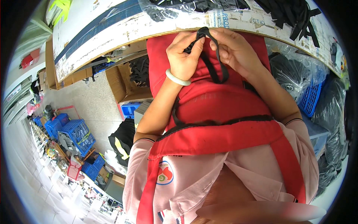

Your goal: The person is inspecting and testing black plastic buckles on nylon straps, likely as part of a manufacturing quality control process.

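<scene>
A pink shirt (194, 179) is being worn nearest the camera, crossed by the broad, smooth straps of a red apron (220, 100), whose matte cloth is being stretched over the lap. Above it, a narrow black strap (214, 61), flat and woven-looking, is being held up as a long loop hanging against the apron. Its top is being pinched by the left hand (182, 56), closed with thumb and forefinger on the band, a pale, glossy bangle (178, 78) being worn at that wrist. The same top bend is being gripped by the right hand (233, 50), fingers curled shut around it.

Just beyond the hands, a worn, scuffed table (112, 31) is being used to carry more black straps (291, 15), some seemingly bagged in clear film. To the left, an open cardboard box (121, 84) is being kept under the table, and ribbed blue plastic crates (78, 132) are being stored on the pale floor farther off.
</scene>
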{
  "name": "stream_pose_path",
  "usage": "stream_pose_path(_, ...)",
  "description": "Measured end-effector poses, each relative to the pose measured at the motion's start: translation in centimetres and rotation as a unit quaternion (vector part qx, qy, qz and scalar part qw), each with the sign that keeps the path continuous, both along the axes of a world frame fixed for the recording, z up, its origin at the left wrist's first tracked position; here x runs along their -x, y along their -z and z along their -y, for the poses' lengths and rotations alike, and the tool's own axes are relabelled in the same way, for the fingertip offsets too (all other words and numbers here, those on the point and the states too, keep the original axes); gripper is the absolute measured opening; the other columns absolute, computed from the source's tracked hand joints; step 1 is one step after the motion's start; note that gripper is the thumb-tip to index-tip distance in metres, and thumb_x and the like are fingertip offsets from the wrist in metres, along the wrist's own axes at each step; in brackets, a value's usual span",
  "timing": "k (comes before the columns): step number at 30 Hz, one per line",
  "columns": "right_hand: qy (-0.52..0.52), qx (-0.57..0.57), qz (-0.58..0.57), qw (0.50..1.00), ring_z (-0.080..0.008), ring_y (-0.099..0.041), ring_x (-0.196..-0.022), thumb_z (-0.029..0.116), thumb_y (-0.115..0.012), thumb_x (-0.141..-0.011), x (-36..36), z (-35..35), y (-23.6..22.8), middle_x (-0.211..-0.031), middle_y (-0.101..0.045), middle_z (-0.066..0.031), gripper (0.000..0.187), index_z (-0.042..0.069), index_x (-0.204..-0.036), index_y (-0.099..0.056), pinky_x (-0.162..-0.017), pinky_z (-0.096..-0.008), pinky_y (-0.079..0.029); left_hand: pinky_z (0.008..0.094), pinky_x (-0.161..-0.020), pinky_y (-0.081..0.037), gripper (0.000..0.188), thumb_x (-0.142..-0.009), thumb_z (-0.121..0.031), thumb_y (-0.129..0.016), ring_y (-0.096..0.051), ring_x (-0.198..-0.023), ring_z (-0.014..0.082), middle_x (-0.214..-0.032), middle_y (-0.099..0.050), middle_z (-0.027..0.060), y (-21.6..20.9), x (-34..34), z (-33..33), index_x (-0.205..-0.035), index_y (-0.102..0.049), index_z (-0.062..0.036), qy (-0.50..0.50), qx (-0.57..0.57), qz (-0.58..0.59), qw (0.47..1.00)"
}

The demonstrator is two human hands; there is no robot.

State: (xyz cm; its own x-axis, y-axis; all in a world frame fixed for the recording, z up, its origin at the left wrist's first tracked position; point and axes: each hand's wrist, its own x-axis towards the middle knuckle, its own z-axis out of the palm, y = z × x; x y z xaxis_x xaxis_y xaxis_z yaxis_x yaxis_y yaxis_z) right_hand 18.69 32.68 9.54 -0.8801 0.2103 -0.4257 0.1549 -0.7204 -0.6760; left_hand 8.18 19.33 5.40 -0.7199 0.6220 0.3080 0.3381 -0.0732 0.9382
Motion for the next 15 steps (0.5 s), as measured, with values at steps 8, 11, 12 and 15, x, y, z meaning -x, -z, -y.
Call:
stream_pose_path(8,0.008,-0.121,0.021,0.992,-0.0052,-0.054,-0.057,0.024,-0.061,-0.092,0.4,0.2,1.3,-0.074,-0.06,-0.0021,0.023,0.003,-0.101,-0.061,-0.048,-0.0198,-0.043,0.0229,-0.063,-0.047,0.021,-0.078,0.004,-0.07,-0.058,-0.072,0.0118,-0.084,-0.064,0.0059,0.0,0.3,0.8,-0.098,-0.068,0.0025,0.005,0.059,-0.099,0.993)
stream_pose_path(11,-0.016,-0.098,0.015,0.995,-0.0058,-0.056,-0.059,0.023,-0.062,-0.091,0.5,-0.8,2.2,-0.074,-0.06,-0.0014,0.024,0.003,-0.106,-0.059,-0.051,-0.0198,-0.046,0.024,-0.058,-0.047,0.023,-0.08,0.004,-0.068,-0.058,-0.07,0.0126,-0.084,-0.064,0.0061,-0.3,0.6,1.2,-0.103,-0.067,0.002,0.052,0.061,-0.14,0.987)
stream_pose_path(12,-0.043,-0.089,0.003,0.995,-0.006,-0.057,-0.06,0.021,-0.063,-0.09,0.3,-1.2,2.4,-0.074,-0.06,-0.001,0.026,0.004,-0.109,-0.058,-0.053,-0.0196,-0.047,0.0239,-0.054,-0.046,0.026,-0.082,0.002,-0.067,-0.058,-0.069,0.0125,-0.085,-0.064,0.0064,-1.1,0.4,1.5,-0.107,-0.066,0.0014,0.068,0.069,0.1,0.99)
stream_pose_path(15,-0.022,-0.091,-0.01,0.996,-0.0062,-0.058,-0.062,0.018,-0.064,-0.089,0.2,-1.6,1.9,-0.074,-0.06,-0.0004,0.027,0.004,-0.111,-0.057,-0.056,-0.02,-0.05,0.0206,-0.046,-0.043,0.03,-0.09,-0.009,-0.061,-0.053,-0.066,0.0113,-0.09,-0.062,0.0084,-1.5,1.0,2.0,-0.118,-0.06,0.0001,0.1,-0.001,0.477,0.873)
